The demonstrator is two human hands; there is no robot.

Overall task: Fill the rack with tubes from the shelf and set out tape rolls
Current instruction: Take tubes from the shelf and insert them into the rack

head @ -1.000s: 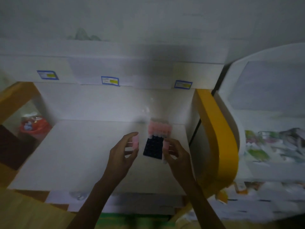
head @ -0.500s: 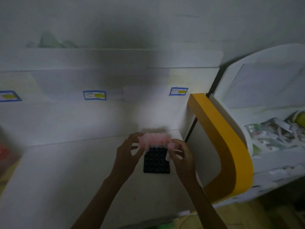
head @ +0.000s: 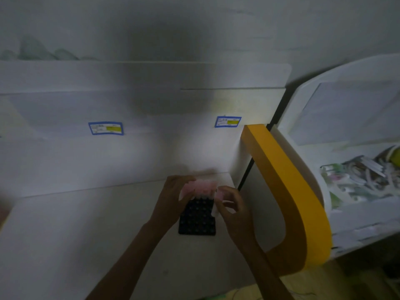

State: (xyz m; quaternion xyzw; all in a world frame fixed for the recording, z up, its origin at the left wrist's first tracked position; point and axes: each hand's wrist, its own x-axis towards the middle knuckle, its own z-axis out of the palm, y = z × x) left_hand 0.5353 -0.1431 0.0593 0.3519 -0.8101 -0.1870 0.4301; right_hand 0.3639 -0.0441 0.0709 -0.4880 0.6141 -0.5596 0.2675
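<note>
A black tube rack (head: 197, 220) with a grid of holes lies on the white shelf board (head: 86, 224). Several pink-capped tubes (head: 203, 186) stand in its far row. My left hand (head: 173, 199) pinches a pink-capped tube at the rack's far left corner. My right hand (head: 232, 204) holds another pink-capped tube at the rack's far right corner, its clear body hanging beside the rack's right edge. The scene is dim and the tubes are blurred. No tape rolls are in view.
Blue-framed labels (head: 106, 128) (head: 227, 121) sit on the white shelf front behind the rack. A yellow curved frame (head: 290, 187) borders the shelf on the right. Beyond it a white bin (head: 368, 187) holds a heap of packets and tubes.
The view has shifted up and left, so the rack sits lower. Both hands, each with a tube, have moved from beside the rack to its far row.
</note>
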